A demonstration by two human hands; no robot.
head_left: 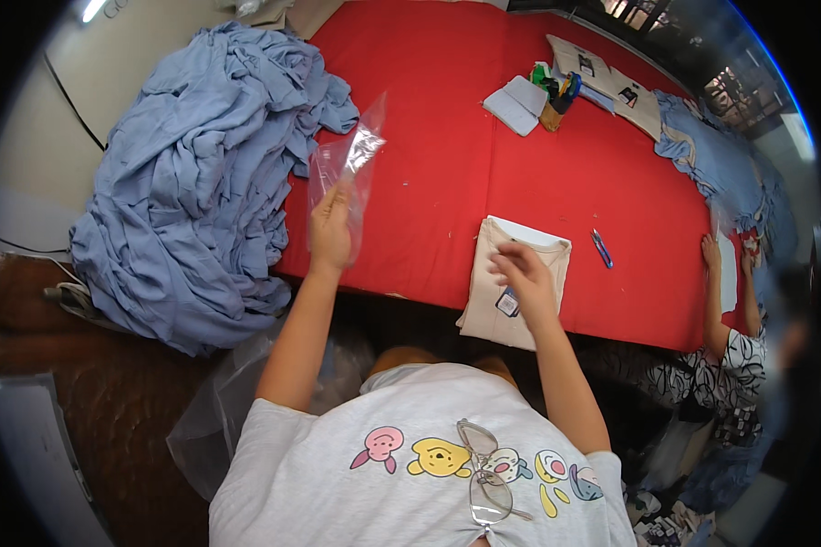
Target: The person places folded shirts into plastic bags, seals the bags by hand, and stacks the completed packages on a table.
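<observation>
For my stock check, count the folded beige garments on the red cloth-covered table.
3 visible: a front garment by the right hand, a second garment and a third garment toward the far right. More may be hidden beneath.

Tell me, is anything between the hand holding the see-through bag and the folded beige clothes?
Nothing visible: only red tablecloth lies between the left hand, holding the clear bag, and the folded beige garment. The right hand is over the garment, partly hiding it.

Red tabletop [420,228] offers passage between plastic bag [357,164] and beige garment [483,305]; a blue fabric heap [192,182] blocks left.
</observation>
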